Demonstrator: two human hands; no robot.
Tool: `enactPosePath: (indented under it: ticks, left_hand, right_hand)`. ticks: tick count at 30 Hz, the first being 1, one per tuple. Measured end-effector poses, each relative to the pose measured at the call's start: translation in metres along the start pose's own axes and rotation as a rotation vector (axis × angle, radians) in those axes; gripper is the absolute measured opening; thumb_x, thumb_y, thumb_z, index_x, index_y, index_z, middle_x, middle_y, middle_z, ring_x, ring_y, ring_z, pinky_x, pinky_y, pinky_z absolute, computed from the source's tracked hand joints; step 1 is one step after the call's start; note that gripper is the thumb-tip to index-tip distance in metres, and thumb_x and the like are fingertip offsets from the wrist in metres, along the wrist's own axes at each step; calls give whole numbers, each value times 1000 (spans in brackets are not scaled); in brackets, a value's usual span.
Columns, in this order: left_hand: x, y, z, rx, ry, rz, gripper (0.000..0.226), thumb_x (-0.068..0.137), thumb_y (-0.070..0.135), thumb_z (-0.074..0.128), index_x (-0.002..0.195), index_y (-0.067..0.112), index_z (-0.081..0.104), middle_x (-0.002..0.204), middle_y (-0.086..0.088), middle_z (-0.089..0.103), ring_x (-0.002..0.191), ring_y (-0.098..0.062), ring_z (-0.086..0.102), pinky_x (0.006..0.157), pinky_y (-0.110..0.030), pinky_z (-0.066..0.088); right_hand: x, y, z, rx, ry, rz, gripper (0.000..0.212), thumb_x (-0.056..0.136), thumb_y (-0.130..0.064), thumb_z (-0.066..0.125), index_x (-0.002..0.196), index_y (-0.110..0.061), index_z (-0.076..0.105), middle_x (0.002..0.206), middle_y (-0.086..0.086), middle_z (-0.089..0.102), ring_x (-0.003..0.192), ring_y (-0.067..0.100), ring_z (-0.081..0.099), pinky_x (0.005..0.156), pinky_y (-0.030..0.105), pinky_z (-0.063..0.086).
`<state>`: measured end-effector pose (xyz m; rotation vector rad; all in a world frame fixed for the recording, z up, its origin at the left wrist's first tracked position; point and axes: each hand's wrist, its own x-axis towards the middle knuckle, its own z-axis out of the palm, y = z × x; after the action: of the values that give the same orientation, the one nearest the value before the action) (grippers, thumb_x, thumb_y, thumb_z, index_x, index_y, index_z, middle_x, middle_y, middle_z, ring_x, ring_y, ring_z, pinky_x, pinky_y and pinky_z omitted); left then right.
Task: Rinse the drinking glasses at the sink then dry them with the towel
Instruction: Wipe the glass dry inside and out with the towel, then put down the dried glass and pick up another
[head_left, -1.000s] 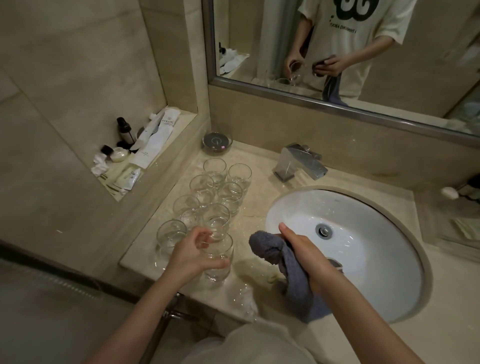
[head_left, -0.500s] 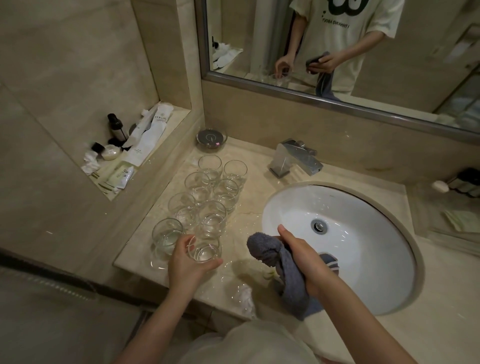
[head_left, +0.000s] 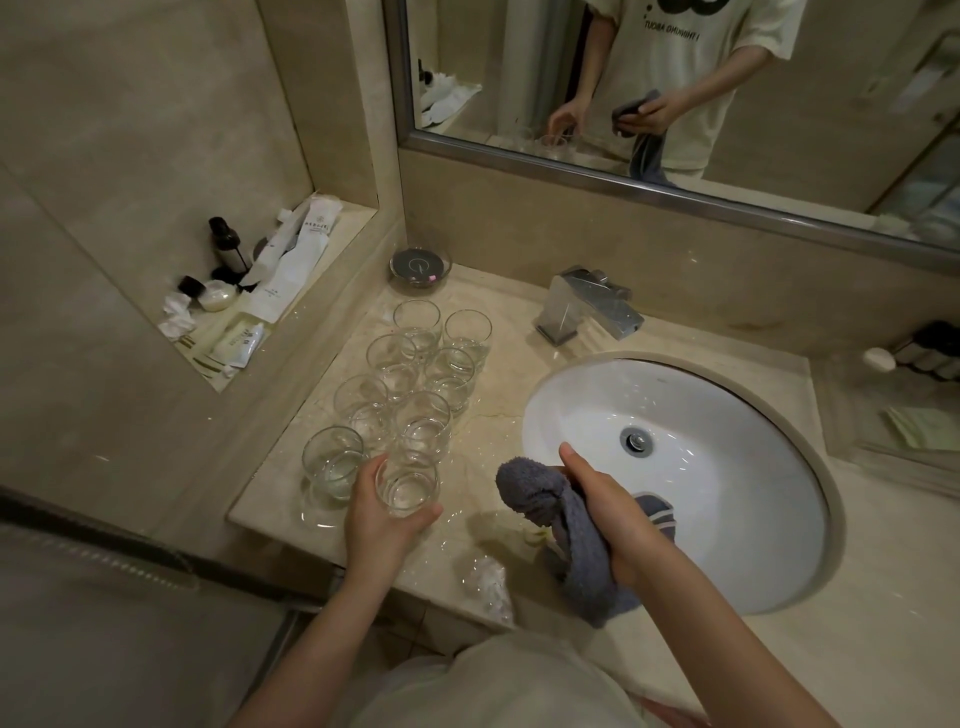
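Note:
Several clear drinking glasses (head_left: 418, 426) stand in two rows on the beige counter (head_left: 498, 415) left of the white sink (head_left: 727, 525). My left hand (head_left: 382, 525) grips the nearest glass (head_left: 408, 486) from its left side, at the front of the right row. My right hand (head_left: 613, 514) holds a bunched grey-blue towel (head_left: 550, 514) over the sink's left rim; the towel's tail hangs down past the counter edge. The chrome faucet (head_left: 587, 306) behind the basin shows no running water.
A round glass dish (head_left: 420, 267) sits behind the glasses. A wall niche (head_left: 270, 306) at the left holds toiletries and bottles. A crumpled clear wrapper (head_left: 483, 577) lies near the counter's front edge. A mirror (head_left: 675, 93) spans the back wall.
My left hand has lowered the glass it held and brought it to the counter at the front of the right row. My right hand and the towel stay in place.

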<state>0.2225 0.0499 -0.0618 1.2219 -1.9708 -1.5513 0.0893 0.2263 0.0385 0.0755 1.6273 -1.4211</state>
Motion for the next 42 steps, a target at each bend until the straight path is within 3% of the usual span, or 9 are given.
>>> enactPosePath:
  ticks: [4,9,13,15,17,24,27,33,42]
  left_hand:
    - [-3,5,-8,-38,-48,-26,94,65,15,89,144,16,39,147,-2,44,136,-18,39,111,-33,33]
    - [-19,36,-10,-94,-25,102,74,70,17,86,133,24,49,135,10,50,127,-6,42,105,-26,34]
    - [-29,74,9,-210,-188,163,57,67,20,85,116,31,59,125,16,59,121,4,51,101,-19,37]
    - [-32,91,31,-256,-285,170,53,66,19,83,114,27,62,124,10,62,119,3,55,101,-18,40]
    - [-36,106,60,-263,-382,168,46,72,11,81,112,24,63,122,9,64,117,3,56,97,-16,42]
    - [-66,148,191,-149,-727,210,37,77,10,80,107,24,63,115,6,66,114,-6,59,98,-26,47]
    - [-87,163,251,-90,-876,241,38,77,13,80,109,24,61,117,6,64,115,-11,57,90,-15,48]
    - [-136,186,374,33,-1163,324,43,74,16,83,112,21,61,117,5,64,118,-13,56,94,-20,44]
    - [-201,190,510,269,-1391,404,60,72,18,85,126,14,58,126,-4,61,122,-16,53,98,-27,42]
  right_hand:
    - [1,5,-6,38,23,-13,50,99,-44,43,76,-10,71,58,5,67,49,12,62,58,27,45]
    - [-2,10,-22,144,39,4,50,97,-48,46,85,-8,74,70,12,69,59,21,62,63,32,47]
    - [-15,15,-47,255,105,-30,47,99,-42,45,82,-5,69,62,9,67,51,16,63,50,23,50]
    - [-24,18,-65,308,205,-70,47,97,-42,47,91,-2,71,80,16,72,69,22,68,63,30,57]
    - [-37,20,-86,410,293,-112,47,97,-41,48,101,0,70,90,19,73,80,26,68,74,34,57]
    - [-84,42,-176,820,581,-210,39,98,-45,44,86,-13,63,47,-3,60,39,7,56,42,17,44]
    - [-103,60,-216,961,678,-246,38,98,-46,43,88,-15,62,48,-6,61,40,4,56,43,16,45]
    - [-127,99,-278,1142,811,-258,37,98,-48,41,87,-17,59,42,-8,56,36,1,53,38,14,42]
    - [-125,132,-338,1273,904,-217,42,98,-45,43,117,-10,59,56,0,62,43,7,57,46,20,45]
